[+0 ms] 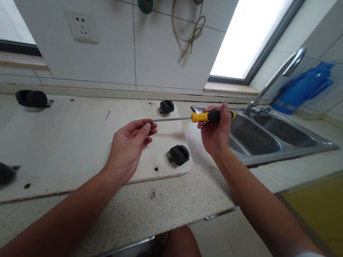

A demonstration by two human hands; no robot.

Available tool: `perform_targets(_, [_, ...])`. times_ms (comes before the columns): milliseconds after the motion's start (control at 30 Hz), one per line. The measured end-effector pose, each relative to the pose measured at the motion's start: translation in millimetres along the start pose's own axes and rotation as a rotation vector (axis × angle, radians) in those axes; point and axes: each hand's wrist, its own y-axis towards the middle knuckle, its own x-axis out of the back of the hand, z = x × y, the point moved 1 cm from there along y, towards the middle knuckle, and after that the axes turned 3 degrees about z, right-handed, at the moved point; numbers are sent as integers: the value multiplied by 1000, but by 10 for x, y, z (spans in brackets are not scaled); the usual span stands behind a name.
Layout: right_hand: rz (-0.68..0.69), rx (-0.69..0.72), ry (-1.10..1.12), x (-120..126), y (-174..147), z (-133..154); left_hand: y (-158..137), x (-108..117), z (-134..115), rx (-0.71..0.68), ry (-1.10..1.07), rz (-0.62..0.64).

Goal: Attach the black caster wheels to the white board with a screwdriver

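Note:
In my right hand [216, 132] is a screwdriver [200, 117] with a yellow and black handle, its metal shaft pointing left and held nearly level. At the shaft's tip, the fingers of my left hand [133, 145] are pinched together; whatever small thing they hold there is too small to make out. Both hands are above a white board [73, 148] lying on the counter. Black caster wheels stand on the board: one caster [166, 106] beyond the shaft, another caster [179, 155] nearer me, and more at the left end.
A steel double sink [257, 136] with a curved faucet [276, 79] is at the right. Behind the faucet lies a blue item [303, 88]. The speckled counter [169, 198] runs along the tiled wall, which carries a socket [81, 26] and a hanging cord [193, 38].

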Motion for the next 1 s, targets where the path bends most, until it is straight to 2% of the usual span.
perform_targets(133, [22,-38,22,-32,-32,-6,-9,-18,-16,-18,16,-20])
perform_targets(433, [61,-10,147,-24,-34,0,7,5,-4,-78,72,-92])
perform_targets(1000, [43,-42,220,-50,-32,18,-6,-19,-8,-83,5,-85])
